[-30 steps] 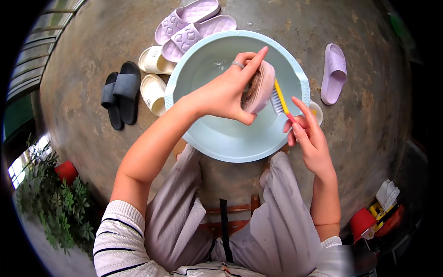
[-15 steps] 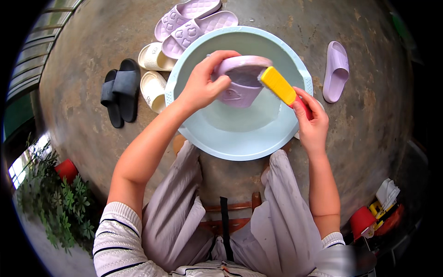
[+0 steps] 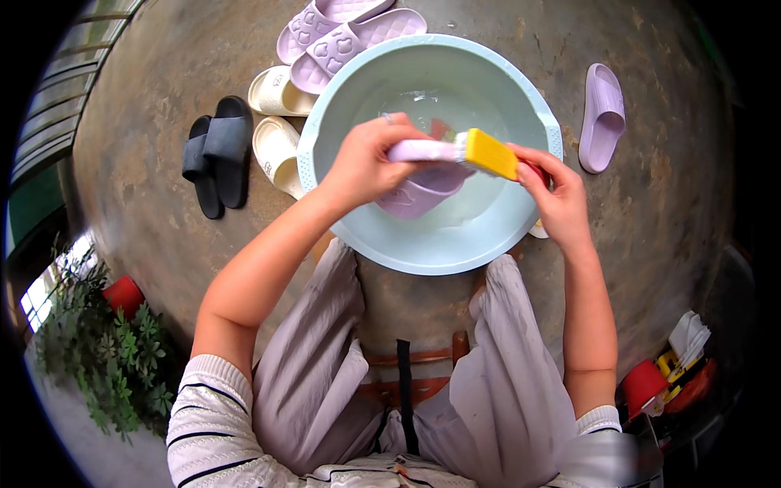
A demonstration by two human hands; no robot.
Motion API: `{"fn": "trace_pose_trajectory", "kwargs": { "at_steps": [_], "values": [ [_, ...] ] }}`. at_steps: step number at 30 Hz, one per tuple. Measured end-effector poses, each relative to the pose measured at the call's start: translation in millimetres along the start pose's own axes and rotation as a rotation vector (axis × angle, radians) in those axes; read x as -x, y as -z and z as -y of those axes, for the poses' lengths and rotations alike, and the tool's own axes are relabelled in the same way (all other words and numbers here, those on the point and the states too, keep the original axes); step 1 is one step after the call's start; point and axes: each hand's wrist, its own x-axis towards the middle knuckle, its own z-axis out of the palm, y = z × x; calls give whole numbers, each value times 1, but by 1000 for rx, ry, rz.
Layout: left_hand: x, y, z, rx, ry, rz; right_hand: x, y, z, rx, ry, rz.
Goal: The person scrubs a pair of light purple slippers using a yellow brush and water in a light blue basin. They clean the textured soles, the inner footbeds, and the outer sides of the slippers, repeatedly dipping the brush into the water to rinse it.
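Observation:
Over a large pale blue basin (image 3: 423,259) with water in it, my left hand (image 3: 376,159) is closed around a lilac slipper (image 3: 420,195). The slipper is tilted so that its sole edge points up and its strap hangs below. My right hand (image 3: 555,191) grips a scrubbing brush (image 3: 491,154) with a yellow head and a red handle. The white bristles press against the slipper's end on the right. Much of the red handle is hidden by my fingers.
A single lilac slipper (image 3: 602,118) lies right of the basin. To the left are cream slippers (image 3: 277,150), dark slides (image 3: 226,142) and a patterned lilac pair (image 3: 338,49). A leafy plant (image 3: 106,358) stands at lower left, a red container (image 3: 644,386) at lower right.
The slipper has turned from showing its inside to nearly edge-on and sits slightly lower. The brush has swung flatter, and its bristles have moved along to the slipper's end.

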Motion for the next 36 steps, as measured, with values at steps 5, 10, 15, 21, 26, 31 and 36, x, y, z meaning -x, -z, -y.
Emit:
{"fn": "trace_pose_trajectory", "kwargs": {
  "at_steps": [5, 10, 15, 21, 26, 31, 36],
  "values": [
    [9, -22, -11, -70, 34, -55, -3, -24, 34, 318, 186, -29],
    [7, -16, -13, -100, -54, -135, -3, -17, 20, 17, 4, -123],
    [12, -15, -19, -94, 9, -171, -10, -5, 16, 161, 67, -92],
    [11, -33, -10, -121, -95, -133, -7, -29, 48, 413, 188, -1],
    [16, -22, -18, -44, -44, -133, 1, -10, 19, 101, -13, -78],
    [12, -21, -11, 5, 9, -217, -8, -26, 38, 376, 230, -98],
    [16, 1, -16, 124, 16, -274, 2, 5, 2, 287, 74, -127]
  ]
}}
